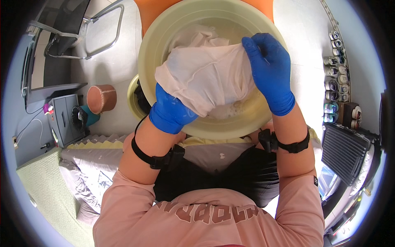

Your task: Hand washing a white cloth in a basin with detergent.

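Note:
A wet, pale pink-white cloth garment (205, 78) is stretched over a large pale yellow basin (150, 53) with cloudy water in it. My right hand (269, 68), in a blue rubber glove, pinches the garment's right end between thumb and fingers. My left hand (170, 109), gloved in the same blue, reaches under or inside the garment from the near left. Its fingers are hidden by the fabric, though a bluish tint shows through. More of the bunched cloth lies toward the water at the basin's far side.
An orange stool or chair (158, 12) stands beneath the basin's far side. Left of it are a second yellow basin (133, 99) with dark cloth, a brown bucket-shaped container (101, 99) and a metal-framed chair (88, 49). Shoes (340, 70) line the right wall near a black suitcase (345, 152).

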{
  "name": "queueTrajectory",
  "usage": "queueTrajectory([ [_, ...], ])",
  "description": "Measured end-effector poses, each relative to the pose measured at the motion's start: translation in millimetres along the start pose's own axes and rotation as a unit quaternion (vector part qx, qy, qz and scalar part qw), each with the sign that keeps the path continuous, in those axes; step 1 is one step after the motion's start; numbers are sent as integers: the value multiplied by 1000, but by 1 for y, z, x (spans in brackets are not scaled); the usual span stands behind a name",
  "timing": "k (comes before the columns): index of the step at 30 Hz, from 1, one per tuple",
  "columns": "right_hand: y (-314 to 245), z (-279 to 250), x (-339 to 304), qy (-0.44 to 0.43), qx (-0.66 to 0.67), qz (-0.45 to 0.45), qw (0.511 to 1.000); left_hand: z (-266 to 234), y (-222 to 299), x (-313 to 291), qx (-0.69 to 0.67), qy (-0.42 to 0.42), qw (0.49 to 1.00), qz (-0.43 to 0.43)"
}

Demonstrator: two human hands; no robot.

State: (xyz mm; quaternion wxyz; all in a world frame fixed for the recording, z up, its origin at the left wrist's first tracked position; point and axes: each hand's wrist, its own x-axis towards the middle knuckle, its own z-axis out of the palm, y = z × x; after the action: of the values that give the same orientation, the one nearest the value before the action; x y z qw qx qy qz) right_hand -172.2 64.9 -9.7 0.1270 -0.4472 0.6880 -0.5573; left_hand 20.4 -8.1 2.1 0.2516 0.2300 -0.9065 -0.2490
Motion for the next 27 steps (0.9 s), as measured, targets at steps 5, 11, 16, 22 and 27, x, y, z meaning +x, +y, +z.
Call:
queueTrajectory([
  [5, 0, -4, 5, 7, -51, -122, 991, -4, -2, 7, -116, -60, 991, -32],
  [11, -6, 1, -2, -23, -162, -135, 977, 11, -52, -11, -482, -32, 841, -244],
  [16, -48, 16, -38, -120, -156, -172, 965, 10, -15, -1, -543, -42, 813, -207],
  [22, -39, 38, -60, -132, -137, -146, 971, 19, -16, -5, -611, 6, 763, -210],
  [27, -49, 32, -61, -114, 63, 31, 991, 4, -36, 0, -553, 8, 744, -375],
])
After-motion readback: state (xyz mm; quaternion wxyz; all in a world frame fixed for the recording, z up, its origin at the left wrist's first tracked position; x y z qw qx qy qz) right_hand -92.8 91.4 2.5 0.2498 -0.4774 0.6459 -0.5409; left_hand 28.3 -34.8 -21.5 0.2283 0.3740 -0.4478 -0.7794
